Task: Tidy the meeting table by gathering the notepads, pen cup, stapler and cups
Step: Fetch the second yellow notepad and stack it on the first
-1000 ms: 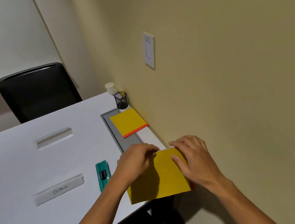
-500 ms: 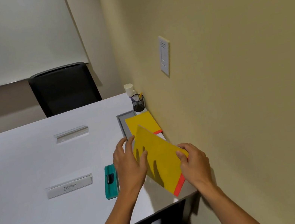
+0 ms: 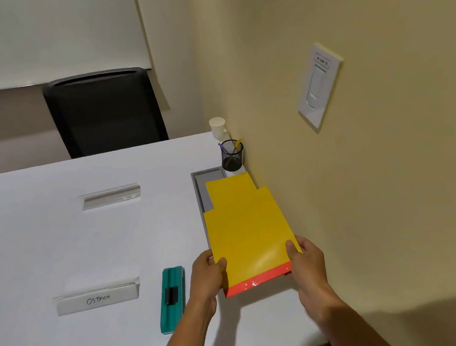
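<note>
Yellow notepad [image 3: 248,236] at centre frame is gripped at both edges by left hand [image 3: 208,277] and right hand [image 3: 308,262], above the counter [image 3: 51,249].

You are wearing nothing on your left hand [image 3: 207,280] or right hand [image 3: 306,262]; both forearms are showing bare, sleeveless.

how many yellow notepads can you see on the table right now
2. One notepad is held by the left hand and right hand near the table's right edge. A second notepad lies just beyond it, partly covered, in front of the pen cup.
</note>
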`<move>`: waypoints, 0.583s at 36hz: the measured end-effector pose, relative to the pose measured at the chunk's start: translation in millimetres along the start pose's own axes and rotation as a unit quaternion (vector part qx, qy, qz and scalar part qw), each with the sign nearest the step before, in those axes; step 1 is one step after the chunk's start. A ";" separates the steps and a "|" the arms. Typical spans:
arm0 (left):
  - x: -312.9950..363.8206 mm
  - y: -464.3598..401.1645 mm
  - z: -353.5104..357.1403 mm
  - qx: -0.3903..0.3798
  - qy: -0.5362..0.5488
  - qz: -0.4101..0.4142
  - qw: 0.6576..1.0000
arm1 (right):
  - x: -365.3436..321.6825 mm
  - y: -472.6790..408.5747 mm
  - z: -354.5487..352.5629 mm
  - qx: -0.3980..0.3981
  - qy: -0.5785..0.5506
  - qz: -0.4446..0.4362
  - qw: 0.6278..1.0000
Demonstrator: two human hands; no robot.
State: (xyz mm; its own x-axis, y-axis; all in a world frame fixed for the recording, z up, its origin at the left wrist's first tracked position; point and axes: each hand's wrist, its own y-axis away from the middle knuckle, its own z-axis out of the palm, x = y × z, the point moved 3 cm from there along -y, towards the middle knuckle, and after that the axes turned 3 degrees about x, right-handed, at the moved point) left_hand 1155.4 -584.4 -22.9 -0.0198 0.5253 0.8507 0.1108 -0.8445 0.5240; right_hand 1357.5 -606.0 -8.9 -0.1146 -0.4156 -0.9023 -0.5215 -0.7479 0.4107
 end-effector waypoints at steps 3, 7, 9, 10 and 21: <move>9.6 -30.6 0.3 0.014 -0.009 0.014 1.000 | -5.7 -24.6 15.3 -0.005 0.026 0.015 1.000; 20.9 -70.8 2.3 0.044 -0.030 0.019 0.998 | -12.6 -59.9 39.2 -0.018 0.085 0.016 0.996; 26.0 -90.1 3.3 0.056 -0.041 0.020 0.997 | -16.0 -75.7 51.2 -0.020 0.108 0.011 0.994; 28.4 -99.6 4.0 0.061 -0.043 0.021 0.997 | -17.6 -82.7 56.9 -0.021 0.119 0.010 0.993; 33.0 -184.0 18.2 0.098 -0.077 0.027 0.992 | -13.3 -159.2 101.3 -0.062 0.272 0.008 0.960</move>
State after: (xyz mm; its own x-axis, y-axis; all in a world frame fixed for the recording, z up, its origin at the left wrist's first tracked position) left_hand 1152.4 -409.8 -91.9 0.1420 0.5032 0.8524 0.2999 -0.8426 0.4474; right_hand 1356.4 -429.0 -75.5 0.3551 -0.6114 -0.7071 -0.4149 -0.7809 0.4669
